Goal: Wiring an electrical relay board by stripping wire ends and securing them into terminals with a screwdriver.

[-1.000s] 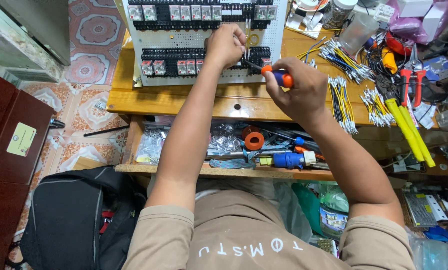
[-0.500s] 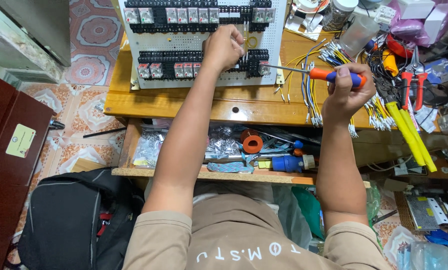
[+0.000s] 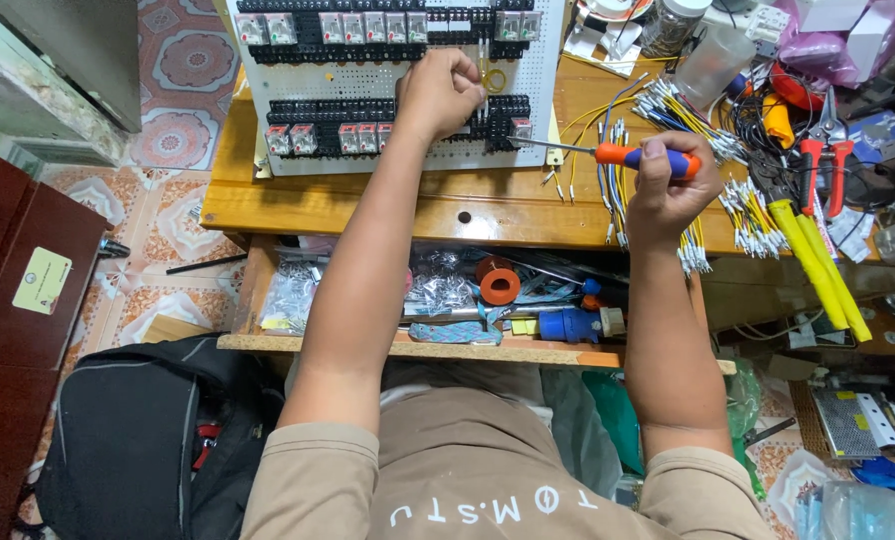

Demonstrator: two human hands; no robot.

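A white perforated panel (image 3: 368,85) with rows of black relay sockets lies on the wooden bench (image 3: 368,205). My left hand (image 3: 440,92) rests on the panel's lower socket row, its fingers closed near a thin wire. My right hand (image 3: 670,182) is shut on an orange and blue screwdriver (image 3: 628,155), held over the bench to the right of the panel. The metal tip of the screwdriver points left toward the panel's edge. Bundles of yellow and white wires (image 3: 613,165) lie under and beside this hand.
Yellow-handled cutters (image 3: 813,255) and red pliers (image 3: 823,165) lie at the right among clutter. An open drawer (image 3: 448,345) below the bench holds an orange tape roll (image 3: 500,285) and bags. A black backpack (image 3: 118,440) sits on the floor at left.
My right hand has pulled the screwdriver away from the panel, to the right and slightly down. My left hand stays on the lower socket row.
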